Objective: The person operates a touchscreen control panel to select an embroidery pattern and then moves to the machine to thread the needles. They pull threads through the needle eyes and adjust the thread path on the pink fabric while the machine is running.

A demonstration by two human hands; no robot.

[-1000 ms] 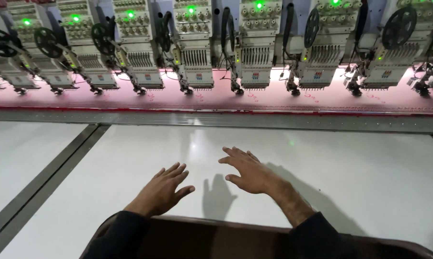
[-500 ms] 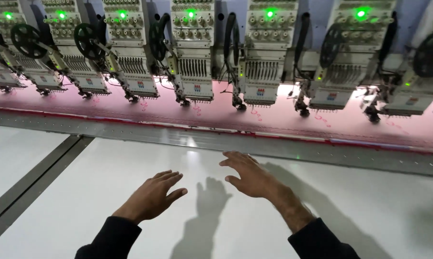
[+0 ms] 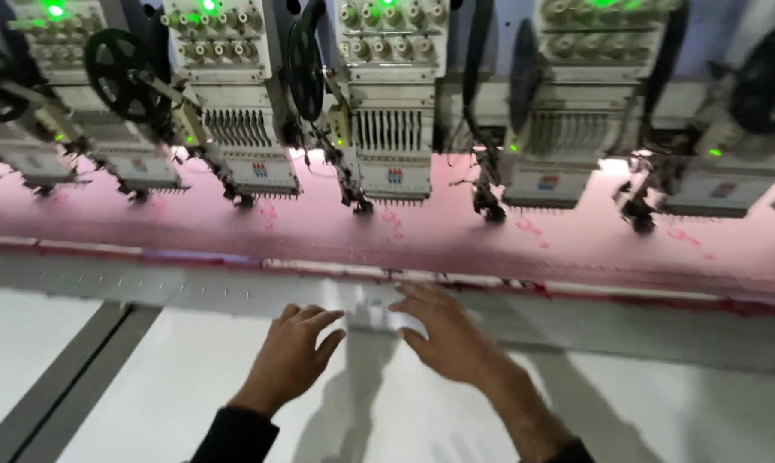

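**Open hands at the edge of a running embroidery line**

Both hands reach forward, palms down, fingers spread, gripping nothing. The left hand [image 3: 291, 358] hovers over the white table [image 3: 173, 386]; the right hand [image 3: 446, 336] sits just to its 3 o'clock, fingertips over the grey rail [image 3: 619, 321] that borders the fabric. Whether either palm touches the surface cannot be told.

At 12 o'clock from the hands, the pink fabric [image 3: 422, 240] lies stretched flat under a row of embroidery heads [image 3: 389, 129]. Small darker pink motifs [image 3: 392, 221] already show below several needles, so stitching looks begun; most of the cloth is plain, so much seems left to sew. The hands have not reached the fabric.

Each head carries a small white rectangular label plate [image 3: 395, 177] with a red-and-blue mark on its lower front. Green indicator lights [image 3: 209, 5] glow along the top, at 11 and 12 o'clock.
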